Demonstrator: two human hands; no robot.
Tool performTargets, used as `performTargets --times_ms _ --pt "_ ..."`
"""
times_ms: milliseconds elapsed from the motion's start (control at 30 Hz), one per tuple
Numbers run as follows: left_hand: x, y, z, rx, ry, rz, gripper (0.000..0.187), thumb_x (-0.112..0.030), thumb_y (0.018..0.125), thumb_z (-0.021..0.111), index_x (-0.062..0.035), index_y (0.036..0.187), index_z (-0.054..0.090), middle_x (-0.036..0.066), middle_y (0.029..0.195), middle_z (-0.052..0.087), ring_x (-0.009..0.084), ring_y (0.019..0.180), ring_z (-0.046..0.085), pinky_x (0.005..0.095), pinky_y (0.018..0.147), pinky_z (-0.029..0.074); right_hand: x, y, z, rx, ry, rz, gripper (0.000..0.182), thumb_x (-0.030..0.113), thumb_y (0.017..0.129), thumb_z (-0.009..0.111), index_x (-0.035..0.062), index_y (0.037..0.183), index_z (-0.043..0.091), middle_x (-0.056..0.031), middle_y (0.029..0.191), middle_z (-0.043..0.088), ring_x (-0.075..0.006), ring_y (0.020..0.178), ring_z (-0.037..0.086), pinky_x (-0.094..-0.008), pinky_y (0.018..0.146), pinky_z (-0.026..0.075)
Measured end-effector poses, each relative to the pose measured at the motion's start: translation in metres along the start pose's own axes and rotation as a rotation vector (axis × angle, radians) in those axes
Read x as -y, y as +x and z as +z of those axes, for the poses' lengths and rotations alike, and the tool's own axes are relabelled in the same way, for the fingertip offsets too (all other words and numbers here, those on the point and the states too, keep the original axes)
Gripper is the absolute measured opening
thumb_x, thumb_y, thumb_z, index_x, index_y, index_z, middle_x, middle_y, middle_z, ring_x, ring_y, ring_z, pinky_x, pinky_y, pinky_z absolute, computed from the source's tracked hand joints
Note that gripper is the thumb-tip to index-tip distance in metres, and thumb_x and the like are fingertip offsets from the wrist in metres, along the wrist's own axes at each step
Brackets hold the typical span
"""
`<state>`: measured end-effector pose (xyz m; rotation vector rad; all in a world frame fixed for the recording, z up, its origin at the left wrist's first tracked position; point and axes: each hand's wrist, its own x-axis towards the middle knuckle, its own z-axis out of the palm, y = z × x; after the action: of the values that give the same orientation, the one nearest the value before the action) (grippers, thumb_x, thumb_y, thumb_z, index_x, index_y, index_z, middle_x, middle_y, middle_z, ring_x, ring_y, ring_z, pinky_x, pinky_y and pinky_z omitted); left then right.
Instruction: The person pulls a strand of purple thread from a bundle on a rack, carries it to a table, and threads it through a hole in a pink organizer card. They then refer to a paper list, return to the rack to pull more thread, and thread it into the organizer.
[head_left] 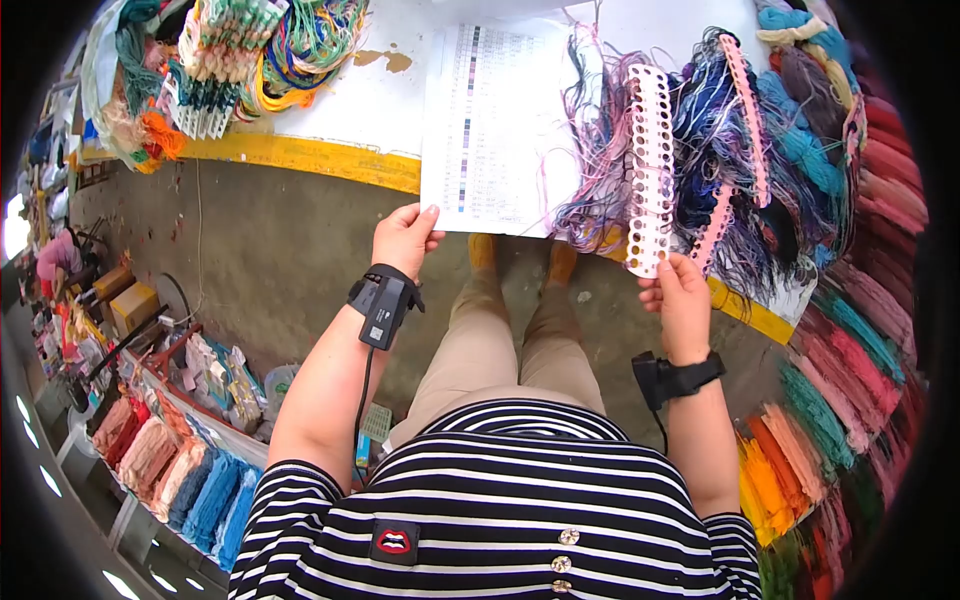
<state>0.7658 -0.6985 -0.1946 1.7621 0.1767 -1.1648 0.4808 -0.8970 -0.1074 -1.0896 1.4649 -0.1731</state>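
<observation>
My left hand [407, 240] pinches the lower left corner of a white printed sheet [500, 130], which has a narrow column of coloured squares. My right hand [680, 295] grips the lower end of a white strip with punched holes [650, 165]. Purple and mauve threads [600, 150] hang from that strip and lie over the sheet's right edge. Just right of it are dark blue and purple threads [700, 125] with pink holed strips [745, 115] among them.
The white table [392, 120] has a yellow front edge [300, 155]. Bundles of multicoloured thread [310, 50] lie at its back left. Coloured skeins [815, 400] hang along the right side, and more skeins [210, 500] fill a rack at lower left. Cardboard boxes [133, 307] stand at far left.
</observation>
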Motion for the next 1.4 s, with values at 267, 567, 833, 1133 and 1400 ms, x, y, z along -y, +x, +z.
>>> performTargets --times_ms 267,567,833,1133,1400 --pt "-0.025 0.014 -0.017 -0.090 -0.090 0.055 0.020 -0.017 0.090 0.064 -0.0022 0.103 0.064 0.000 0.079 0.064 0.0059 0.063 0.058 0.0180 0.051 0.045 0.132 -0.092 -0.054 -0.108 -0.173 -0.310 0.019 0.015 0.097 0.049 0.0022 0.107 0.060 0.0022 0.074 0.061 -0.0023 0.060 0.051 -0.0162 0.054 0.040" --pt "-0.049 0.063 -0.056 -0.224 -0.057 0.130 0.023 -0.018 0.092 0.060 -0.0003 0.107 0.064 0.004 0.081 0.066 0.0089 0.061 0.060 0.0201 0.046 0.045 0.294 -0.157 -0.089 -0.293 -0.397 -1.118 0.020 0.009 0.092 0.052 0.0043 0.107 0.064 0.0024 0.078 0.061 -0.0039 0.065 0.049 -0.0197 0.056 0.038" --pt "-0.042 0.077 -0.077 -0.209 -0.099 0.107 0.027 -0.026 0.094 0.058 -0.0041 0.109 0.059 0.004 0.081 0.064 0.0112 0.061 0.060 0.0210 0.046 0.046 0.346 -0.158 -0.052 -0.325 -0.009 -1.249 0.024 0.020 0.096 0.049 0.0004 0.104 0.060 0.0032 0.072 0.055 -0.0031 0.057 0.044 -0.0172 0.050 0.034" --pt "-0.016 0.055 -0.098 -0.380 0.360 0.286 0.046 -0.016 0.087 0.062 -0.0052 0.130 0.049 0.013 0.127 0.052 0.0227 0.106 0.057 0.0323 0.071 0.053 0.086 0.002 0.054 0.012 0.284 -0.434 0.014 0.012 0.096 0.048 0.0010 0.096 0.056 -0.0043 0.072 0.061 -0.0098 0.058 0.057 -0.0236 0.053 0.045" --pt "-0.015 -0.010 -0.040 -0.319 0.175 0.120 0.038 -0.009 0.089 0.058 -0.0119 0.127 0.052 0.004 0.132 0.049 0.0129 0.108 0.052 0.0266 0.078 0.048 -0.034 0.065 0.022 0.044 -0.211 -0.199 0.034 0.030 0.089 0.057 0.0018 0.107 0.062 -0.0164 0.083 0.067 -0.0276 0.072 0.065 -0.0381 0.067 0.051"
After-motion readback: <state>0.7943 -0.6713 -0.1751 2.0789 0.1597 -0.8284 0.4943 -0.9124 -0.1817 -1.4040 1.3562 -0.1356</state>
